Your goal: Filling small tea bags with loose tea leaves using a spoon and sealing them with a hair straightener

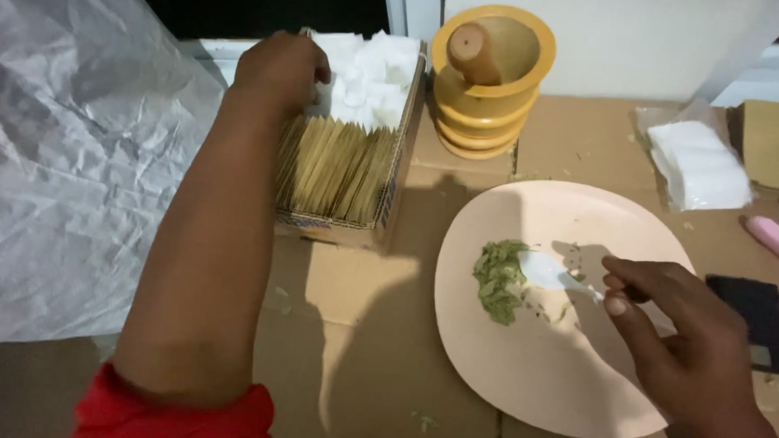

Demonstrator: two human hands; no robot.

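My left hand (281,68) reaches into a cardboard box (394,186), fingers curled among the white pads (373,76) at its far end; what it grips is hidden. Tan paper envelopes (335,170) stand in rows in the near half of the box. My right hand (675,328) holds a small white spoon (547,269) over a pale pink plate (539,380). The spoon's bowl rests beside a small heap of crushed green leaves (498,279) on the plate.
A yellow wooden mortar (488,102) with a pestle (473,51) stands behind the plate. A bag of white pads (698,165), a pink stick (773,239) and a black pad (762,314) lie at right. Crumpled clear plastic sheeting (63,164) covers the left.
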